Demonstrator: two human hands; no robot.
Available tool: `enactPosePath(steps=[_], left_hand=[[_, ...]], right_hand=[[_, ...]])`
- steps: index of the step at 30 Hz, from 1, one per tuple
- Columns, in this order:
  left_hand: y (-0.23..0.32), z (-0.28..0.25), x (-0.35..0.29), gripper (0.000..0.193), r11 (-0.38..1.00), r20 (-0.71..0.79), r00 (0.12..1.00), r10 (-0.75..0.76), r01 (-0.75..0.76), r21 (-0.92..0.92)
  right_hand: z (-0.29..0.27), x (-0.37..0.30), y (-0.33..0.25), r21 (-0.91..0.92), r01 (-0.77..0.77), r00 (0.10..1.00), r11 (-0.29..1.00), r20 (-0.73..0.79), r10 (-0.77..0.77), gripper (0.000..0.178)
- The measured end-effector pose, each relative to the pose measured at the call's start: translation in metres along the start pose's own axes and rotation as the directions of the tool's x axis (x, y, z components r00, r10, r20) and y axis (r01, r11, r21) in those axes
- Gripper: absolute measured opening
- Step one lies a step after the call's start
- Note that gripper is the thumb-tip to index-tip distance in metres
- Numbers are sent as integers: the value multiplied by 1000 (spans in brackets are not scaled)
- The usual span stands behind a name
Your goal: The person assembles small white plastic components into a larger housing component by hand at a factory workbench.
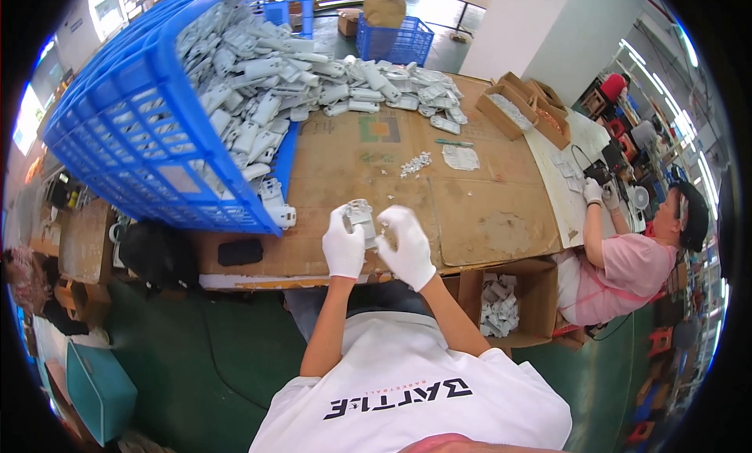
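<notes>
My left hand (343, 245), in a white glove, is closed around a white plastic housing (359, 212) held just above the cardboard-covered table. My right hand (409, 249), also gloved, is beside it with thumb and fingers curled together in a pinch. Whatever sits between those fingertips is too small to make out. Beyond the hands lies a small scatter of white plastic bits (416, 165). A thin green tool (454, 143) rests farther back, next to a flat whitish patch (460, 158) on the cardboard.
A tipped blue crate (168, 128) spills a heap of white housings (376, 89) over the left and back. Small boxes of parts (507, 111) stand back right. An open carton (540, 300) sits at the right front edge; a dark phone-like object (240, 252) lies left. A co-worker (634, 261) sits right.
</notes>
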State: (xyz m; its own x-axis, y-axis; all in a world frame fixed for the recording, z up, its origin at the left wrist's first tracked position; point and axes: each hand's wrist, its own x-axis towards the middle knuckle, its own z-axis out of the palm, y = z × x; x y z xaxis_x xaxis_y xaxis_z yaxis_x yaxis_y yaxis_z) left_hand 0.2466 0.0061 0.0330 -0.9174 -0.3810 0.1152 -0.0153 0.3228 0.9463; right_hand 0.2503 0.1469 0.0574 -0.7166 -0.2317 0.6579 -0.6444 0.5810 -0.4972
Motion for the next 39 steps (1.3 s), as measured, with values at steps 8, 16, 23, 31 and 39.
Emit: enactPosePath(steps=[8, 16, 23, 31, 39], left_hand=[[18, 51, 12, 45, 985, 388, 921, 40, 29, -171], [59, -23, 49, 63, -110, 114, 993, -3, -114, 987], [-30, -67, 96, 12, -277, 182, 976, 115, -144, 950], [-1, -62, 94, 2, -285, 139, 983, 116, -101, 953], [32, -72, 80, 7, 37, 293, 898, 329, -322, 946]], right_hand=[[-24, -15, 48, -218, 58, 986, 974, 166, -21, 17], [-158, 4, 262, -791, -182, 983, 585, -165, 83, 11], [-271, -23, 407, -837, -546, 693, 37, -426, 581, 18], [-90, 67, 251, -224, -452, 889, 863, -39, 456, 14], [0, 98, 248, -311, -407, 877, 859, 128, 463, 23]])
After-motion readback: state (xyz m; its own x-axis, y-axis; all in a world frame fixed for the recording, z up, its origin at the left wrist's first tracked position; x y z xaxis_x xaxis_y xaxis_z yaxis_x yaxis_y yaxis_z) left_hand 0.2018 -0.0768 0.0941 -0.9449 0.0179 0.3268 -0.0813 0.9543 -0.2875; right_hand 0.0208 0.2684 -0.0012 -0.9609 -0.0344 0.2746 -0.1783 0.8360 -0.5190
